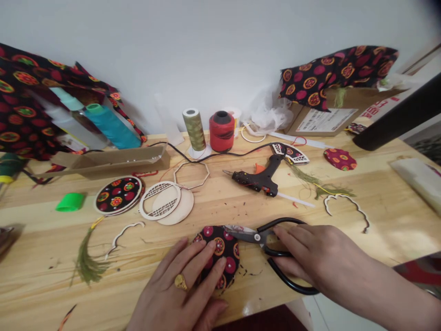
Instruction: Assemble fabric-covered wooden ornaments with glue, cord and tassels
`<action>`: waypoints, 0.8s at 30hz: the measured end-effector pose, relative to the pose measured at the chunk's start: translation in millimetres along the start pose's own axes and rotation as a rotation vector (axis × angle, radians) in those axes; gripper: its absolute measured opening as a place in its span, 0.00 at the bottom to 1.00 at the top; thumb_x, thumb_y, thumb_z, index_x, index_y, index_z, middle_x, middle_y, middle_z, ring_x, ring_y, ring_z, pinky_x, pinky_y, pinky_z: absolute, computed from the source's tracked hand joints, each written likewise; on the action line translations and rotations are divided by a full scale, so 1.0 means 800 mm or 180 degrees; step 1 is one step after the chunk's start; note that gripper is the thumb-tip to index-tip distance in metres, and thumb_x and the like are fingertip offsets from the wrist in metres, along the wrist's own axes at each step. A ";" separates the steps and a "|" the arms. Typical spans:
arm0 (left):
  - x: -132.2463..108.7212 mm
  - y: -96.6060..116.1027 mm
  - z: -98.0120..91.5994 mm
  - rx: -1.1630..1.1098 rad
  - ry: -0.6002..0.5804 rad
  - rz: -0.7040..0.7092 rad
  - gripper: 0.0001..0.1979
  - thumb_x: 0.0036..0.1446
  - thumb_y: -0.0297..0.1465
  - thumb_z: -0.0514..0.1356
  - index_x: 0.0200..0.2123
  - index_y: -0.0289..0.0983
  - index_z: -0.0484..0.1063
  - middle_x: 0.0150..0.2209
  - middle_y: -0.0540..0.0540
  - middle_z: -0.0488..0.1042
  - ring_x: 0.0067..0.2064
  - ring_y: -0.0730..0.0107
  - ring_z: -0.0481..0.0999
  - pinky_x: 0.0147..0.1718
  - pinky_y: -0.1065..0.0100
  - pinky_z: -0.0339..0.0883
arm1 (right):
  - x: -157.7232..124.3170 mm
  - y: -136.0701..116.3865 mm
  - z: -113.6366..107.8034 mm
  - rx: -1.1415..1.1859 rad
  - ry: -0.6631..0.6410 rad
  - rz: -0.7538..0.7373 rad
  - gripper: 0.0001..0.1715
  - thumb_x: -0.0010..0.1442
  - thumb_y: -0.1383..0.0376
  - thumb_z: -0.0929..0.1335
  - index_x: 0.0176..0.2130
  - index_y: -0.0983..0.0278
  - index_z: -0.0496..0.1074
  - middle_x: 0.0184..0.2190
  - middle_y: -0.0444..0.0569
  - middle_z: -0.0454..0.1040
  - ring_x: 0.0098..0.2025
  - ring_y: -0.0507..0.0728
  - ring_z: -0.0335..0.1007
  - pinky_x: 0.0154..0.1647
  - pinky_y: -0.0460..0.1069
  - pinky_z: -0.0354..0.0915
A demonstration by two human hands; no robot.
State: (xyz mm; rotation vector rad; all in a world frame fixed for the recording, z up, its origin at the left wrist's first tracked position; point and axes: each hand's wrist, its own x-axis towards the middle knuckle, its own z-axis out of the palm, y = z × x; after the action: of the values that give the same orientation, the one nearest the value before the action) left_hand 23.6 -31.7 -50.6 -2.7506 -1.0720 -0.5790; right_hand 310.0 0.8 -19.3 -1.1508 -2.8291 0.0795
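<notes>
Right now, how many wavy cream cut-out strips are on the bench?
2. One strip lies left of the person's left hand, beside a green tassel; the other strip lies far right, beyond the black-handled scissors. More could be hidden under the clutter.

We can't see part of the round black printed fabric disc [220, 250] beneath the left hand [175, 289]; the right hand [317, 257] covers part of the black-handled steel scissors [265, 241]; the picture's left edge cuts off a dark brown object [7, 239].
</notes>
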 end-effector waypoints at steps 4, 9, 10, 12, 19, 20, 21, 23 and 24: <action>0.000 0.000 -0.001 0.0009 0.0007 0.0001 0.15 0.62 0.33 0.55 0.50 0.41 0.74 0.52 0.45 0.76 0.56 0.55 0.69 0.51 0.54 0.68 | 0.004 -0.001 0.000 -0.0031 -0.0055 -0.0085 0.24 0.72 0.58 0.51 0.38 0.65 0.68 0.29 0.47 0.72 0.25 0.56 0.70 0.21 0.51 0.64; 0.001 -0.002 -0.002 -0.0020 0.0089 -0.0037 0.15 0.62 0.34 0.55 0.50 0.42 0.75 0.51 0.46 0.76 0.56 0.57 0.70 0.51 0.56 0.69 | 0.003 -0.003 0.001 -0.0387 0.0086 -0.0294 0.24 0.72 0.62 0.50 0.36 0.65 0.68 0.28 0.47 0.70 0.24 0.55 0.67 0.19 0.51 0.58; 0.001 -0.003 -0.002 -0.0029 0.0081 -0.0040 0.15 0.62 0.34 0.55 0.50 0.42 0.75 0.51 0.46 0.76 0.55 0.57 0.70 0.51 0.56 0.69 | 0.003 -0.004 0.002 -0.0459 0.0091 -0.0302 0.23 0.72 0.63 0.50 0.36 0.65 0.67 0.27 0.47 0.70 0.24 0.55 0.66 0.19 0.52 0.57; 0.001 -0.002 -0.002 -0.0039 0.0073 -0.0059 0.15 0.62 0.34 0.56 0.50 0.42 0.75 0.51 0.46 0.76 0.55 0.57 0.71 0.51 0.56 0.69 | 0.002 -0.005 0.003 -0.0602 0.0109 -0.0309 0.22 0.72 0.65 0.50 0.36 0.65 0.67 0.27 0.47 0.69 0.23 0.55 0.65 0.19 0.53 0.55; 0.003 0.002 -0.002 -0.0117 0.0091 -0.0141 0.15 0.62 0.35 0.55 0.49 0.42 0.76 0.51 0.47 0.77 0.55 0.58 0.70 0.53 0.57 0.66 | -0.005 -0.006 0.010 -0.0878 0.0168 -0.0346 0.19 0.72 0.64 0.51 0.36 0.64 0.65 0.27 0.46 0.69 0.23 0.57 0.64 0.18 0.54 0.52; 0.003 0.002 -0.002 -0.0129 0.0093 -0.0146 0.15 0.62 0.35 0.55 0.49 0.42 0.76 0.51 0.47 0.77 0.55 0.59 0.70 0.54 0.57 0.66 | -0.006 -0.006 0.011 -0.0880 0.0143 -0.0344 0.19 0.72 0.64 0.51 0.36 0.63 0.65 0.27 0.46 0.69 0.23 0.57 0.64 0.19 0.54 0.51; 0.004 0.002 -0.002 -0.0141 0.0105 -0.0150 0.15 0.62 0.35 0.56 0.49 0.42 0.76 0.51 0.48 0.77 0.55 0.59 0.70 0.55 0.58 0.65 | -0.007 -0.006 0.013 -0.0874 0.0111 -0.0342 0.19 0.72 0.64 0.51 0.36 0.63 0.64 0.27 0.46 0.68 0.23 0.57 0.64 0.19 0.54 0.51; 0.004 0.001 -0.003 -0.0154 0.0115 -0.0160 0.14 0.62 0.35 0.56 0.49 0.42 0.76 0.51 0.48 0.77 0.56 0.60 0.70 0.56 0.60 0.63 | -0.008 -0.007 0.014 -0.0849 0.0080 -0.0353 0.20 0.72 0.63 0.51 0.35 0.63 0.64 0.27 0.45 0.68 0.23 0.57 0.64 0.19 0.54 0.51; 0.003 0.001 -0.004 -0.0163 0.0107 -0.0173 0.15 0.62 0.36 0.56 0.49 0.42 0.76 0.52 0.48 0.76 0.56 0.60 0.70 0.57 0.60 0.62 | -0.007 -0.007 0.013 -0.0838 0.0083 -0.0361 0.20 0.72 0.63 0.51 0.35 0.63 0.64 0.26 0.45 0.68 0.23 0.57 0.64 0.19 0.54 0.50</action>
State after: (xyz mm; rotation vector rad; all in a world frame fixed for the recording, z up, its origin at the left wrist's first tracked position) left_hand 24.7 -31.2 -47.1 -2.7521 -1.1432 -0.6666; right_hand 309.1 -7.5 -29.8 -1.0203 -2.9391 -0.3220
